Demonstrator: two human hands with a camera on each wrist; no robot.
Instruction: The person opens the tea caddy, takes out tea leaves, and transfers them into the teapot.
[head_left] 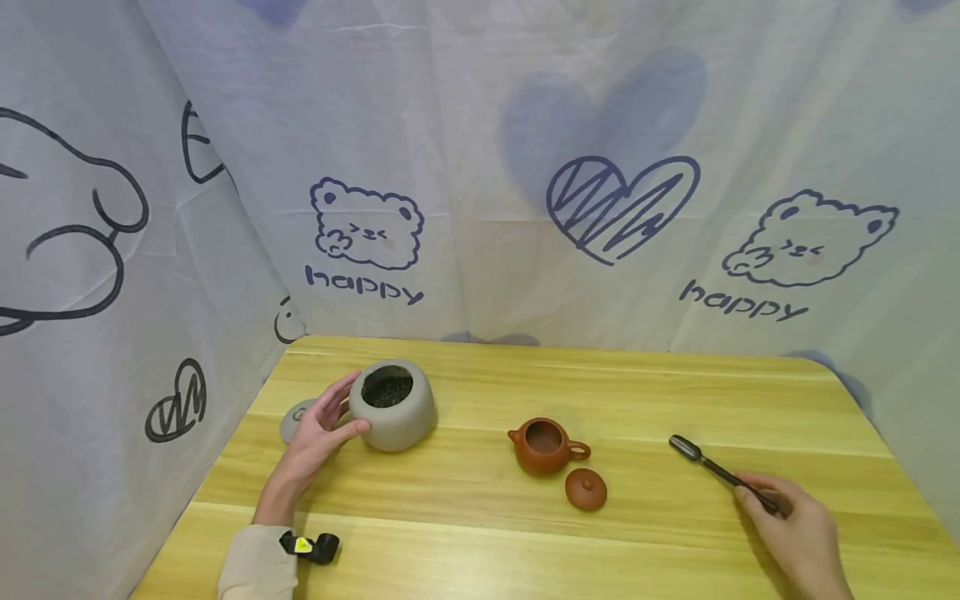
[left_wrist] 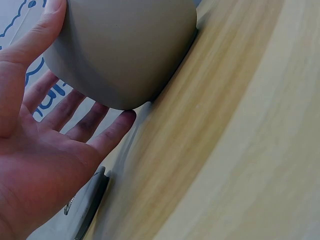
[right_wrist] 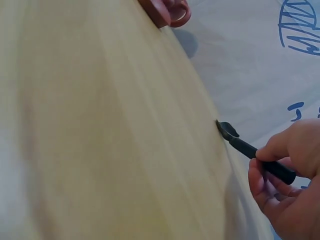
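Head view: right hand (head_left: 798, 527) pinches the scoop (head_left: 720, 471) by its handle, at right; long axis slants near-right to far-left, bowl end far-left. Left hand (head_left: 318, 437), fingers spread, grips the jar (head_left: 394, 425) at left, mouth up. Step judged: scoop held, not yet at jar. Next move likely calls for carrying it left past the pot (head_left: 542, 457).

We logged even, moderate lighting in the head view, with soft glare on the wooden tabletop (head_left: 480, 550) toward its near edge and a faint shadow beside the right hand (head_left: 798, 529). The left wrist view showed us shade along the underside of the grey tea jar (left_wrist: 130, 50). In the right wrist view, we found the wooden tabletop washed out and blurred.
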